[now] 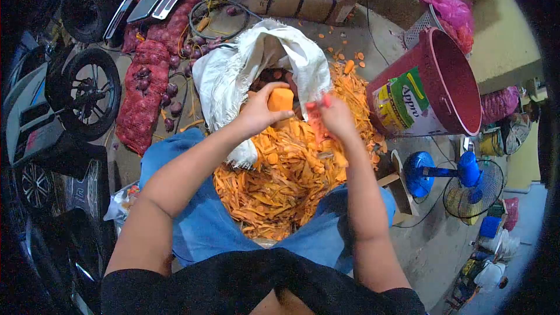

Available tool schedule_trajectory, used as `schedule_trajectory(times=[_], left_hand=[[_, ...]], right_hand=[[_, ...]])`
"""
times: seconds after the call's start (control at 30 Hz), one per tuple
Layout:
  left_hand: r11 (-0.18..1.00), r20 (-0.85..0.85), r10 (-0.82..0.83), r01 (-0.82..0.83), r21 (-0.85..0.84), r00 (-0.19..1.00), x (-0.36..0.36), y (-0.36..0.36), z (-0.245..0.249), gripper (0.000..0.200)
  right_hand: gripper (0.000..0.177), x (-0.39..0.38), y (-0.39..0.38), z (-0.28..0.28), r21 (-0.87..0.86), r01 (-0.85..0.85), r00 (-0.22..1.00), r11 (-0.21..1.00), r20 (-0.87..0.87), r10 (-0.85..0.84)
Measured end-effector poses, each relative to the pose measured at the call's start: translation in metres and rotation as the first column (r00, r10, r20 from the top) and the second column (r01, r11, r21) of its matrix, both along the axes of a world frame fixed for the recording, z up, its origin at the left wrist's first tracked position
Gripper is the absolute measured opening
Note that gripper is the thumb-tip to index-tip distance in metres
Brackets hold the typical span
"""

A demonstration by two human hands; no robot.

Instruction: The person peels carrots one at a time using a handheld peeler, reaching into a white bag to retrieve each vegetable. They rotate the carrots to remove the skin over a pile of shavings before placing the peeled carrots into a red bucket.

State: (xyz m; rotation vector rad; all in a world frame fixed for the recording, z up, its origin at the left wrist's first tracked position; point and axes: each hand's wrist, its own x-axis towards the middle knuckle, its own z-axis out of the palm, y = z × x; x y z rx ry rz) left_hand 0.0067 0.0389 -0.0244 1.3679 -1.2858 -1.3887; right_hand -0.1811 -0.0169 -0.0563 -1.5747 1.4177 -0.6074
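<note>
Over my lap, carrot piece [280, 100]: a blunt, smooth orange chunk, held above the peel heap, in front of the sack's mouth.
Left hand [255, 112]: curled closed round the chunk, thumb lying across its top.
Right hand [338, 118]: fingers closed on a reddish tool [318, 118], too blurred to tell its kind.
Peel heap [280, 181]: thin orange strips piled loose between my denim-clad knees.
White sack [233, 70]: woven, crumpled, mouth folded open; contents in shadow.
Red bucket [449, 81]: plastic, tipped sideways, printed label on its wall.
Mesh sacks [146, 81]: red netting packed with round purple onions.
</note>
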Motion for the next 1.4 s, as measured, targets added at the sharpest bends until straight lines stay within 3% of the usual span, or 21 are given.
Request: schedule_trajectory(times=[0.03,0.1,0.17,0.2,0.23,0.27,0.3,0.33,0.37,0.43,0.5,0.53,0.57,0.6,0.63,0.7,0.77,0.9,0.93,1.03,1.4], left_hand=[[0.973,0.124,-0.006,0.035,-0.228,0.992,0.001,0.0,0.001,0.052],[0.978,0.076,0.004,0.012,-0.207,0.997,0.0,0.003,0.009,0.052],[0.957,-0.079,-0.047,0.022,-0.288,0.996,-0.005,0.006,0.009,0.051],[0.961,-0.178,-0.093,0.042,-0.272,0.98,-0.008,0.009,0.008,0.051],[0.96,-0.167,-0.128,0.08,-0.268,0.978,-0.011,0.011,0.01,0.05],[0.922,0.04,-0.117,0.123,-0.366,0.992,-0.012,0.012,0.01,0.049],[0.874,0.243,-0.079,0.185,-0.449,0.967,-0.011,0.012,0.009,0.049],[0.875,0.244,-0.078,0.184,-0.448,0.967,-0.009,0.01,0.008,0.049],[0.905,0.212,-0.08,0.16,-0.394,0.974,-0.006,0.007,0.008,0.049],[0.93,0.184,-0.082,0.141,-0.34,0.979,0.001,0.001,0.01,0.05],[0.979,0.272,-0.093,0.138,-0.15,0.958,0.007,0.0,0.014,0.05],[0.944,0.412,-0.07,0.194,-0.268,0.909,0.008,-0.001,0.004,0.052],[0.945,0.411,-0.068,0.191,-0.267,0.909,0.009,-0.001,-0.002,0.052],[0.911,0.504,-0.103,0.284,-0.298,0.858,0.009,0.0,-0.006,0.05],[0.869,0.592,-0.129,0.378,-0.318,0.795,0.009,0.002,-0.01,0.05],[0.874,0.615,-0.145,0.392,-0.287,0.775,0.009,0.002,-0.01,0.047],[0.882,0.553,-0.215,0.403,-0.244,0.805,0.011,-0.001,-0.008,0.043],[0.955,0.402,-0.078,0.184,-0.233,0.912,0.015,-0.006,0.007,0.042],[0.947,0.462,-0.069,0.204,-0.249,0.884,0.017,-0.007,0.011,0.042],[0.962,0.42,-0.004,0.119,-0.248,0.907,0.015,-0.011,0.006,0.041],[0.936,0.423,-0.012,0.159,-0.314,0.906,0.006,-0.01,0.011,0.041]], right_hand=[[0.015,-0.002,0.0,-0.024,-0.028,-0.178,0.975,0.984,-0.139,0.173],[0.015,0.005,0.0,-0.094,0.223,-0.221,0.96,0.949,-0.121,0.252],[0.021,0.032,0.031,-0.065,0.562,-0.182,0.93,0.807,0.364,-0.044],[0.023,0.038,0.043,-0.066,0.375,-0.237,0.907,0.897,0.416,0.066],[0.025,0.042,0.05,-0.067,0.173,-0.281,0.879,0.944,0.441,0.181],[0.025,0.046,0.052,-0.06,0.173,-0.279,0.88,0.945,0.44,0.179],[0.024,0.051,0.054,-0.045,0.266,-0.235,0.806,0.935,0.591,0.034],[0.024,0.054,0.054,-0.03,0.362,-0.209,0.698,0.908,0.706,-0.121],[0.024,0.054,0.054,-0.014,0.362,-0.211,0.697,0.908,0.707,-0.119],[0.025,0.049,0.048,0.012,0.433,-0.092,0.58,0.897,0.755,-0.305],[0.022,0.041,0.037,0.002,0.504,-0.063,0.58,0.861,0.721,-0.379],[0.019,0.036,0.034,-0.001,0.343,0.004,0.794,0.939,0.57,-0.212],[0.018,0.033,0.032,-0.003,0.159,0.015,0.939,0.987,0.336,-0.068],[0.015,0.032,0.029,-0.01,-0.03,0.068,0.986,0.997,0.155,-0.062],[0.015,0.03,0.03,-0.014,-0.028,0.066,0.986,0.997,0.153,-0.061],[0.017,0.031,0.038,0.016,-0.31,-0.057,0.988,0.949,-0.154,0.009],[0.019,0.03,0.041,0.034,-0.236,-0.076,0.986,0.969,-0.162,0.038],[0.015,0.026,0.042,0.044,-0.259,-0.127,0.96,0.958,-0.274,0.053],[0.017,0.025,0.043,0.045,-0.254,-0.176,0.948,0.951,-0.303,0.095],[0.02,0.025,0.047,0.041,-0.268,-0.214,0.922,0.939,-0.373,0.103],[0.02,0.02,0.048,0.035,-0.221,-0.212,0.935,0.952,-0.331,0.131]])
